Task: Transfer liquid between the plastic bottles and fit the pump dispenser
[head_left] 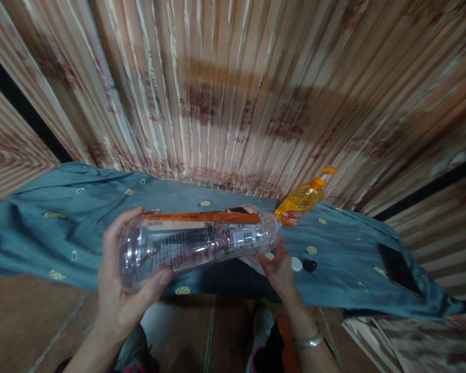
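A clear plastic bottle (202, 241) with a printed label and an orange strip lies nearly level in the air, above the cloth-covered table. My left hand (122, 274) is closed round its wide base, thumb along the near side. At the neck end, my right hand (277, 267) grips with its fingertips, which are partly hidden behind the bottle. No liquid shows inside the bottle. Beneath my right hand is something white and flat (252, 264), mostly covered. Just right of that hand, a white disc (296, 264) and a small black object (309, 265) lie on the cloth.
Behind the bottle's neck stands an orange pump bottle (301, 202) of yellow-orange liquid. A dark flat rectangular object (399, 269) lies at the table's right end. The green patterned cloth (101, 191) drapes the narrow table, with a pleated curtain (225, 103) behind it.
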Demonstrator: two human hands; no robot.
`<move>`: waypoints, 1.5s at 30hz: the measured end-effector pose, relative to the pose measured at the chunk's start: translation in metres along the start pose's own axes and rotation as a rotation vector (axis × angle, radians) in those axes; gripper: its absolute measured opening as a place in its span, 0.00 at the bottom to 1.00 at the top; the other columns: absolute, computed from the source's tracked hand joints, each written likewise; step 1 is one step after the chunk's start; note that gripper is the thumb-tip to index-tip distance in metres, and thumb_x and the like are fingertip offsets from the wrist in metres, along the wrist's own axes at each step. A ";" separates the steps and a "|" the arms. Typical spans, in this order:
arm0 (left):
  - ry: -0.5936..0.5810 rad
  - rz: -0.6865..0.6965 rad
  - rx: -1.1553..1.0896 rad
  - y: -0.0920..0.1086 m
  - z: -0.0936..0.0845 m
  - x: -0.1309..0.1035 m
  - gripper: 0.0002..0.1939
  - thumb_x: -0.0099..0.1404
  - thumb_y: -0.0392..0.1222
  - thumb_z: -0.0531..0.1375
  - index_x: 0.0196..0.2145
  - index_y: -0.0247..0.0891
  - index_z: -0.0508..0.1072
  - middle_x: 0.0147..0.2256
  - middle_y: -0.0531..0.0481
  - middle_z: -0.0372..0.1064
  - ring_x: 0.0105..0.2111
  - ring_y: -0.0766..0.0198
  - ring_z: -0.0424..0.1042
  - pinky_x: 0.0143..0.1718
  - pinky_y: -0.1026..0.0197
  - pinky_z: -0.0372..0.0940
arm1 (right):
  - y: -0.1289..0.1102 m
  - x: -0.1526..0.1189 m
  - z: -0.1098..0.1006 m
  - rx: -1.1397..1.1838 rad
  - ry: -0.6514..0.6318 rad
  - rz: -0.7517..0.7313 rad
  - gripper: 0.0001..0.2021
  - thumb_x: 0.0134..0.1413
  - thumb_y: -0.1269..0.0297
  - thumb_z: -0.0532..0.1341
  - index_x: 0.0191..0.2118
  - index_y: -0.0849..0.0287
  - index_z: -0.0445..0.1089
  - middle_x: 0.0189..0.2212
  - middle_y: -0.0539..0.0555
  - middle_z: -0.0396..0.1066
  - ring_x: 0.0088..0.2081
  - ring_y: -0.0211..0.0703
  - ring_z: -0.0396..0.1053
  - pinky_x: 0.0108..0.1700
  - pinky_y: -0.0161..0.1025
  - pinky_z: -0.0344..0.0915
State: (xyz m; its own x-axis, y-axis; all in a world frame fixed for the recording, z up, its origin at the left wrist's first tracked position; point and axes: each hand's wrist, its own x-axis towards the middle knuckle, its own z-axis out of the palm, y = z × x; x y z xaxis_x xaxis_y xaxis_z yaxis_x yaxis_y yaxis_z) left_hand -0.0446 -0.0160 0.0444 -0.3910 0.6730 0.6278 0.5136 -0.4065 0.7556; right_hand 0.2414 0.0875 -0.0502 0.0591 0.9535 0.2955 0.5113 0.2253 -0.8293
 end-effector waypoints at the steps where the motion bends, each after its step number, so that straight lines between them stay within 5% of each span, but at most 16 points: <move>1: -0.004 0.000 0.007 0.001 0.000 0.001 0.43 0.52 0.59 0.69 0.64 0.50 0.65 0.52 0.47 0.71 0.51 0.48 0.72 0.51 0.49 0.68 | 0.000 0.000 0.000 0.005 -0.002 0.000 0.29 0.50 0.50 0.66 0.55 0.59 0.69 0.44 0.63 0.81 0.44 0.61 0.79 0.43 0.51 0.74; 11: -0.008 0.025 -0.008 0.001 -0.001 0.001 0.44 0.51 0.56 0.71 0.64 0.55 0.66 0.52 0.50 0.71 0.50 0.53 0.73 0.48 0.56 0.68 | 0.002 0.000 0.001 -0.009 -0.001 0.003 0.30 0.50 0.50 0.67 0.57 0.59 0.69 0.43 0.61 0.82 0.43 0.59 0.80 0.42 0.49 0.75; 36: -0.004 -0.025 0.014 0.001 -0.002 -0.001 0.44 0.51 0.59 0.68 0.64 0.51 0.65 0.54 0.45 0.70 0.53 0.44 0.71 0.55 0.41 0.66 | -0.001 0.000 0.001 -0.025 0.015 0.016 0.27 0.49 0.51 0.65 0.54 0.58 0.70 0.42 0.62 0.82 0.43 0.59 0.80 0.42 0.49 0.74; 45: -0.013 0.010 0.008 0.004 -0.001 0.001 0.44 0.51 0.55 0.69 0.65 0.50 0.64 0.54 0.46 0.70 0.51 0.46 0.72 0.52 0.45 0.69 | -0.004 0.000 -0.001 -0.008 0.010 0.010 0.28 0.49 0.50 0.67 0.54 0.58 0.70 0.42 0.61 0.82 0.42 0.59 0.80 0.41 0.49 0.75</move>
State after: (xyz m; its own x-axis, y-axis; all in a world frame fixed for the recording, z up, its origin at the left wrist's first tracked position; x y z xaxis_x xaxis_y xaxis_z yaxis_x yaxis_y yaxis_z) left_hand -0.0435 -0.0179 0.0481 -0.3763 0.6766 0.6329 0.5232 -0.4086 0.7479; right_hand 0.2400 0.0862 -0.0466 0.0731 0.9536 0.2919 0.5179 0.2139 -0.8283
